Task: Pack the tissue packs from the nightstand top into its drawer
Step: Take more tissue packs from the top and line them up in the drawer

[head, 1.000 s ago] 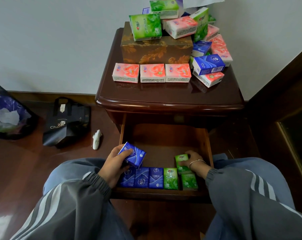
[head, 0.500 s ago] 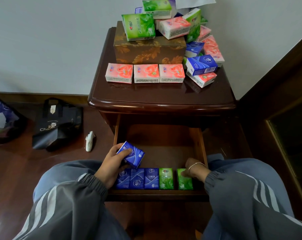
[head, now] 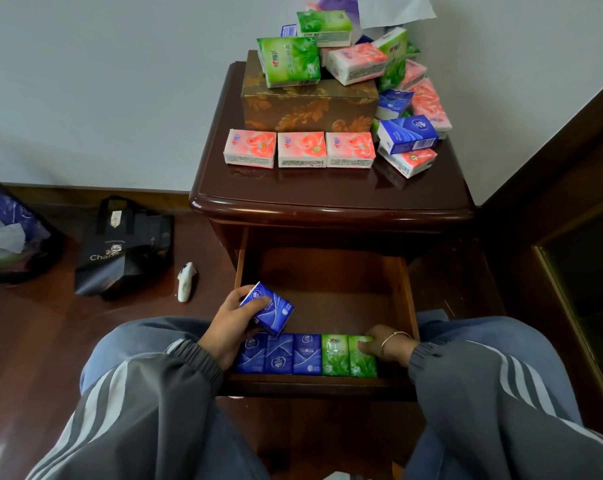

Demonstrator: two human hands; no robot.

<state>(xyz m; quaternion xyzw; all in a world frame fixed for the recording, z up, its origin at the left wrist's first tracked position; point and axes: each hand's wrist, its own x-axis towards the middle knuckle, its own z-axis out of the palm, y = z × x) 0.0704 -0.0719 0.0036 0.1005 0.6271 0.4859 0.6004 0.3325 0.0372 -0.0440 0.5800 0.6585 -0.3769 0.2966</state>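
Nightstand surface (head: 327, 192): tissue packs (head: 301, 150) piled at the back. Open drawer (head: 327, 292): front row (head: 307, 355) of 3 blue, 2 green. Left hand (head: 229, 323) grips blue tissue pack (head: 272, 311) over row's left end. Right hand (head: 383, 344) touches rightmost green pack (head: 360, 360); grip unclear.

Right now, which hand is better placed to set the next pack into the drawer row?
Left. The left hand holds a blue pack just above the blue end of the row in the drawer, while the right hand grips the end green pack by the drawer's right wall.
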